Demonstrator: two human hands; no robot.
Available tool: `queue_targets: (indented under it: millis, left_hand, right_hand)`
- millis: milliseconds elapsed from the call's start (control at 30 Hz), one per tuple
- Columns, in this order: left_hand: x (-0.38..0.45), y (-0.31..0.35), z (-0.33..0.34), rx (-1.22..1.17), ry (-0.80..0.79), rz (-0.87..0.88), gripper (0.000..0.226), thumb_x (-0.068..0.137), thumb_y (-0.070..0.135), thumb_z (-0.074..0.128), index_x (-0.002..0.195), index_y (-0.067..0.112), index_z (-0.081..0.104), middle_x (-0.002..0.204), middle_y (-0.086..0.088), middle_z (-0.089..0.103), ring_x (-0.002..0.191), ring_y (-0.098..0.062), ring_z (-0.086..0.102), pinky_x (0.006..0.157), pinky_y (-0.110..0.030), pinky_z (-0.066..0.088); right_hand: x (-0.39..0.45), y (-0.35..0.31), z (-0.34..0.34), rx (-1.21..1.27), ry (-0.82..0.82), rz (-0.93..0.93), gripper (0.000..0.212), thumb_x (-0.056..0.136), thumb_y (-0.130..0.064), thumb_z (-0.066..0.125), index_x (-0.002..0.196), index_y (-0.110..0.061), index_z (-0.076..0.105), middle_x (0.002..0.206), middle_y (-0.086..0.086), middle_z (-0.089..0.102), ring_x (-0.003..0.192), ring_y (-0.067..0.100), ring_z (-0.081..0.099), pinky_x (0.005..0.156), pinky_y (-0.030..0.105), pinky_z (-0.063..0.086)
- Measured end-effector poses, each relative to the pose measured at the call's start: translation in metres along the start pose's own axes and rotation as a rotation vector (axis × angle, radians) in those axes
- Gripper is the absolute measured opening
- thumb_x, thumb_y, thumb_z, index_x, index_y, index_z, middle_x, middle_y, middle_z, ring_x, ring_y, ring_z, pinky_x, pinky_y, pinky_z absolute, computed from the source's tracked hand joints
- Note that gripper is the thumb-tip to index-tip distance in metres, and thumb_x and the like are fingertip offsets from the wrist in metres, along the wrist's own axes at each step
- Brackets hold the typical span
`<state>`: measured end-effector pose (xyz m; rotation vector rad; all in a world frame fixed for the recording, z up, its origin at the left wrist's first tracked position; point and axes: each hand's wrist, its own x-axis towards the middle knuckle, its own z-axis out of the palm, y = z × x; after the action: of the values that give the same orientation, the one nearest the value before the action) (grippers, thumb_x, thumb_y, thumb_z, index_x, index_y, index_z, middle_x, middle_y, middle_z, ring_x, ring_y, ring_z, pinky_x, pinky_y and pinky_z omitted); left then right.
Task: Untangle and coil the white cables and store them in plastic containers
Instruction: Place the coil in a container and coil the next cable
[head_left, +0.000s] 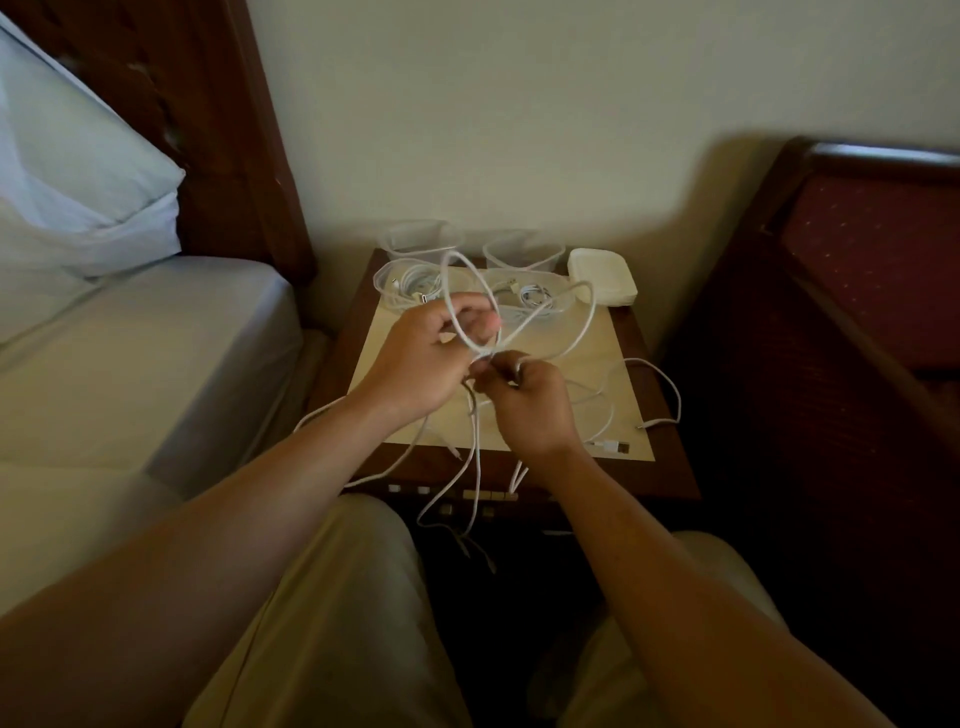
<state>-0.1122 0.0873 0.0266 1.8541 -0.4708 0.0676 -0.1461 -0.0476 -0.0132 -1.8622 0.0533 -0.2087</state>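
Between a bed (130, 332) with a pale pillow (78, 171) on the left and a dark red upholstered headboard (857, 270) on the right stands a small wooden nightstand (670, 467) with a light top, set against a plain cream wall (519, 104).

From the head camera, both bare forearms reach out over the person's lap in light trousers. The left hand (421, 358) is raised above the nightstand with its fingers curled round a white cable loop (457, 291) that stands up above the knuckles. The right hand (530, 405) sits just beside and slightly below it, its fingertips (511, 366) pinching the same tangled white cables (475, 441) where the strands cross between the two hands. From there several strands hang down past the nightstand's front edge toward the knees, and others trail across the top to the right, one ending in a plug (615, 446) near the front edge.

At the back of the nightstand stand four clear plastic containers: two nearer ones (410, 286) (530, 296) each hold coiled white cable, and two behind (421, 239) (524, 249) look empty. A stack of white lids (602, 275) lies just beside them on the right.
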Motion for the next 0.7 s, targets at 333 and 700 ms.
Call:
queue_targets:
  millis: [333,700]
  left_hand:
    - [-0.001,-0.081,-0.032,0.763,-0.155,0.122,0.042,0.102,0.057,0.032,0.121,0.040,0.065,0.125,0.016,0.066,0.118,-0.018,0.058,0.096,-0.052,0.046]
    - [0.004,-0.075,-0.013,0.931,0.113,0.118,0.052,0.092,0.018,0.061,0.143,0.027,0.054,0.150,-0.005,0.048,0.138,-0.032,0.043,0.107,-0.054,0.035]
  right_hand:
    - [-0.003,-0.004,-0.034,0.312,0.263,0.133,0.028,0.108,-0.021,0.047,0.086,-0.013,0.063,0.070,-0.003,0.063,0.052,0.007,0.042,0.047,0.022,0.036]
    - [0.001,-0.022,-0.051,0.661,0.315,0.140,0.039,0.111,-0.021,0.039,0.082,-0.004,0.060,0.066,0.003,0.064,0.044,0.012,0.036,0.046,0.031,0.024]
